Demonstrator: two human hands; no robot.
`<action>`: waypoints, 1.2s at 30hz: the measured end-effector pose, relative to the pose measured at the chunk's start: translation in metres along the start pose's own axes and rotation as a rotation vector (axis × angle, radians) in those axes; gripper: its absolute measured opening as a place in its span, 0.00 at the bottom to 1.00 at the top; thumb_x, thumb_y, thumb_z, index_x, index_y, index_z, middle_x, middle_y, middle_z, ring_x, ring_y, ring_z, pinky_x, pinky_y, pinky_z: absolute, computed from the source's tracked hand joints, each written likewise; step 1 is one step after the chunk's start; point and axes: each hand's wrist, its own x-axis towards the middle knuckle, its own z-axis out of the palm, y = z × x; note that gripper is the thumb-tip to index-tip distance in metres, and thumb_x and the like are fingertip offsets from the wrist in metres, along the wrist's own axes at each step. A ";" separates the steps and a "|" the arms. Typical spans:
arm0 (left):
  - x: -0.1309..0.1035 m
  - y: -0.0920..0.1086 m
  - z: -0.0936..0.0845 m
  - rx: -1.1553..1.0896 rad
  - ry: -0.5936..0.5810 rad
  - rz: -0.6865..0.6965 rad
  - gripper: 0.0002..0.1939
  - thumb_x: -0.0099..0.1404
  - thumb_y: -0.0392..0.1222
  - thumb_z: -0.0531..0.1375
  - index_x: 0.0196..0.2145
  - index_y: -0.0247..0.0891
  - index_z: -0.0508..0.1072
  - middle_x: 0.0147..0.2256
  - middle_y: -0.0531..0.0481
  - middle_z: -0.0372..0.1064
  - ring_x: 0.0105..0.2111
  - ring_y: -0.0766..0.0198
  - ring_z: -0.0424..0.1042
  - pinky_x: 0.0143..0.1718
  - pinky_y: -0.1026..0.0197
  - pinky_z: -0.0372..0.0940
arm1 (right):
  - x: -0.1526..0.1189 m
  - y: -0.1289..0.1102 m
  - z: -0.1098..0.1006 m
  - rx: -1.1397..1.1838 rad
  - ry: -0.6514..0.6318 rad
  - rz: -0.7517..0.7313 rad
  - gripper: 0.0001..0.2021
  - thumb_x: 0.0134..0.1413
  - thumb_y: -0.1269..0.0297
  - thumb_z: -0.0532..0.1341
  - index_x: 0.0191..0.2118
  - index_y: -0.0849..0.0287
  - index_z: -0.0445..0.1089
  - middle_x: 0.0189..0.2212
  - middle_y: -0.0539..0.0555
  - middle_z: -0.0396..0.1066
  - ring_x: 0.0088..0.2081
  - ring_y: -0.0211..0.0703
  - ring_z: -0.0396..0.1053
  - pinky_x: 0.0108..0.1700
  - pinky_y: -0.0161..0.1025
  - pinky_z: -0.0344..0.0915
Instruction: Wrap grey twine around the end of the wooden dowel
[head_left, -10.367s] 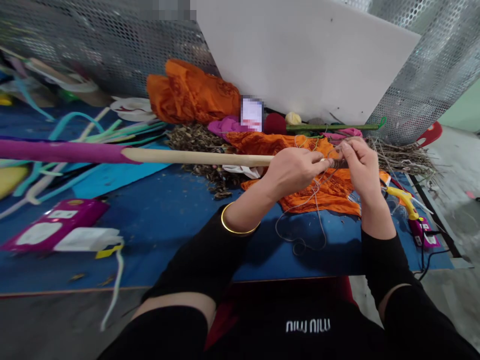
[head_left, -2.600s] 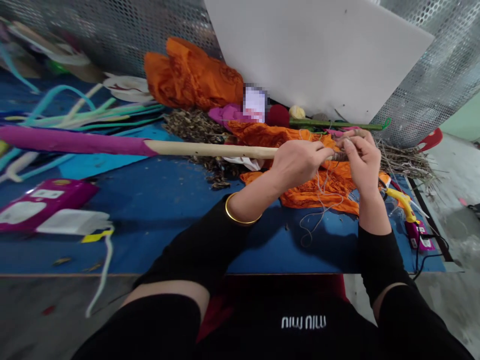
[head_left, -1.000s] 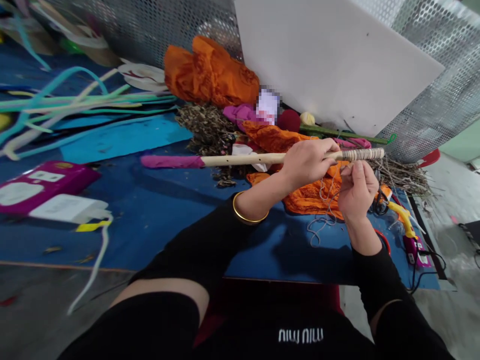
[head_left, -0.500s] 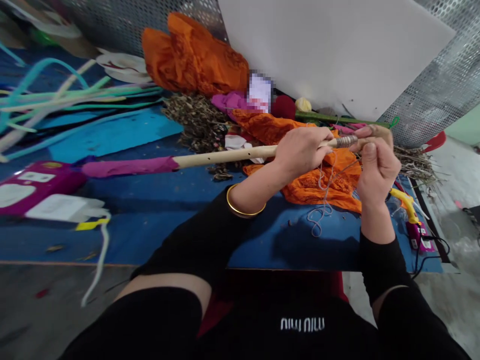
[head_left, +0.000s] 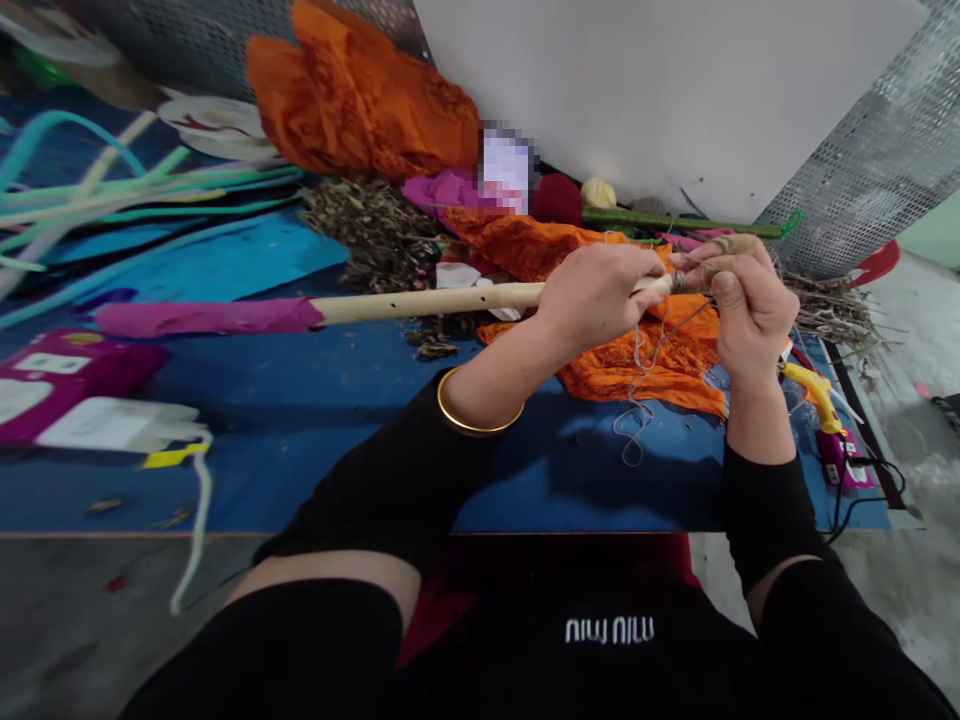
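A pale wooden stick (head_left: 435, 302) lies almost level across the view, above the table. Its left part is covered in a pink-purple wrap (head_left: 217, 317). Near the right end my left hand (head_left: 589, 290) is closed around the stick. My right hand (head_left: 754, 305) is closed just beyond it, fingers bent and pressed together at the end where grey thread is wound; the fingertips partly hide the winding. From there a loose length of thread (head_left: 634, 415) hangs down in loops in front of orange cloth (head_left: 600, 365).
Dried plant stems (head_left: 364, 225) and more orange cloth (head_left: 360, 100) lie behind. Coloured flexible strips (head_left: 112, 210) and a purple package (head_left: 82, 375) are at left. A yellow glue gun (head_left: 814, 390) with a cable sits at right. A white board (head_left: 660, 90) leans at the back.
The stick has shifted left and its left end has risen slightly. My right-hand fingers have moved left, closer to my left hand, and now cover more of the thread winding.
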 end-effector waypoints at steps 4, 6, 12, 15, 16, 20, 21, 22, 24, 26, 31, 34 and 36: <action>-0.002 0.003 0.000 0.116 -0.047 -0.001 0.08 0.68 0.40 0.60 0.43 0.40 0.79 0.41 0.46 0.80 0.43 0.53 0.77 0.45 0.55 0.67 | 0.001 0.002 0.000 -0.005 0.005 -0.012 0.14 0.72 0.56 0.58 0.38 0.48 0.79 0.41 0.50 0.80 0.48 0.43 0.75 0.56 0.49 0.73; -0.003 0.005 -0.001 0.149 -0.056 0.042 0.09 0.68 0.40 0.60 0.43 0.39 0.78 0.41 0.45 0.80 0.42 0.52 0.78 0.42 0.55 0.67 | 0.002 0.003 0.000 -0.025 0.003 0.004 0.14 0.71 0.57 0.58 0.37 0.49 0.79 0.41 0.50 0.80 0.47 0.42 0.76 0.55 0.48 0.73; -0.004 0.010 -0.002 0.338 -0.065 0.155 0.12 0.70 0.39 0.57 0.47 0.37 0.78 0.42 0.41 0.80 0.41 0.50 0.79 0.37 0.55 0.67 | 0.003 0.006 -0.003 -0.097 -0.020 0.172 0.18 0.68 0.46 0.59 0.34 0.50 0.78 0.40 0.52 0.77 0.48 0.45 0.76 0.57 0.50 0.73; -0.005 0.009 0.000 0.406 -0.071 0.184 0.15 0.72 0.39 0.55 0.50 0.37 0.78 0.43 0.41 0.81 0.40 0.51 0.79 0.36 0.55 0.67 | 0.003 0.005 -0.004 -0.087 -0.018 0.187 0.18 0.68 0.45 0.59 0.35 0.51 0.77 0.38 0.51 0.75 0.47 0.44 0.76 0.56 0.48 0.73; -0.005 0.008 0.002 0.412 -0.055 0.197 0.15 0.73 0.40 0.55 0.51 0.37 0.77 0.42 0.42 0.81 0.40 0.52 0.79 0.36 0.56 0.67 | 0.003 0.005 -0.005 -0.081 -0.014 0.188 0.18 0.68 0.46 0.59 0.35 0.51 0.77 0.38 0.51 0.75 0.47 0.44 0.75 0.56 0.47 0.73; -0.006 0.003 0.008 0.383 0.041 0.253 0.14 0.73 0.43 0.55 0.51 0.41 0.77 0.41 0.46 0.82 0.37 0.57 0.79 0.36 0.59 0.66 | 0.002 0.004 -0.005 -0.060 -0.017 0.190 0.19 0.70 0.46 0.56 0.34 0.52 0.75 0.38 0.51 0.74 0.47 0.42 0.75 0.54 0.44 0.72; -0.007 0.002 0.008 0.375 0.054 0.255 0.15 0.73 0.43 0.55 0.52 0.42 0.78 0.40 0.47 0.82 0.37 0.57 0.78 0.35 0.60 0.66 | 0.002 0.004 -0.006 -0.059 -0.024 0.189 0.20 0.70 0.46 0.55 0.34 0.52 0.75 0.37 0.51 0.74 0.47 0.42 0.75 0.54 0.43 0.72; -0.007 0.002 0.009 0.371 0.061 0.252 0.15 0.73 0.43 0.55 0.53 0.43 0.77 0.40 0.47 0.82 0.36 0.58 0.78 0.35 0.60 0.66 | 0.002 0.005 -0.006 -0.058 -0.030 0.187 0.20 0.71 0.46 0.55 0.33 0.52 0.74 0.37 0.51 0.74 0.46 0.41 0.75 0.53 0.43 0.72; -0.008 0.002 0.008 0.374 0.064 0.249 0.17 0.74 0.43 0.55 0.55 0.45 0.77 0.40 0.47 0.82 0.36 0.58 0.78 0.34 0.60 0.65 | 0.001 0.005 -0.005 -0.057 -0.041 0.184 0.21 0.71 0.46 0.55 0.32 0.53 0.73 0.36 0.51 0.74 0.45 0.41 0.75 0.53 0.43 0.72; -0.008 0.003 0.007 0.385 0.061 0.255 0.17 0.74 0.42 0.54 0.54 0.46 0.78 0.40 0.48 0.82 0.36 0.59 0.78 0.33 0.60 0.64 | 0.001 0.005 -0.005 -0.058 -0.048 0.182 0.21 0.71 0.46 0.55 0.31 0.53 0.72 0.36 0.51 0.74 0.45 0.41 0.75 0.53 0.44 0.72; -0.008 0.004 0.006 0.366 0.064 0.245 0.16 0.75 0.42 0.54 0.50 0.47 0.81 0.40 0.48 0.81 0.34 0.60 0.77 0.33 0.60 0.63 | 0.003 0.003 -0.003 -0.007 -0.062 0.221 0.21 0.68 0.44 0.58 0.29 0.53 0.70 0.38 0.52 0.75 0.47 0.43 0.76 0.54 0.46 0.74; -0.009 0.001 0.003 0.362 0.093 0.220 0.17 0.74 0.41 0.54 0.52 0.47 0.81 0.39 0.48 0.81 0.34 0.59 0.77 0.33 0.60 0.63 | 0.004 0.003 -0.005 0.082 -0.014 0.254 0.20 0.66 0.46 0.61 0.29 0.54 0.72 0.42 0.52 0.76 0.46 0.41 0.78 0.54 0.46 0.75; -0.009 -0.003 -0.001 0.352 0.117 0.206 0.18 0.73 0.40 0.54 0.53 0.45 0.81 0.40 0.47 0.82 0.35 0.59 0.78 0.34 0.60 0.64 | 0.004 0.004 -0.009 0.178 0.074 0.256 0.18 0.66 0.49 0.62 0.29 0.55 0.73 0.43 0.52 0.76 0.43 0.40 0.79 0.52 0.45 0.76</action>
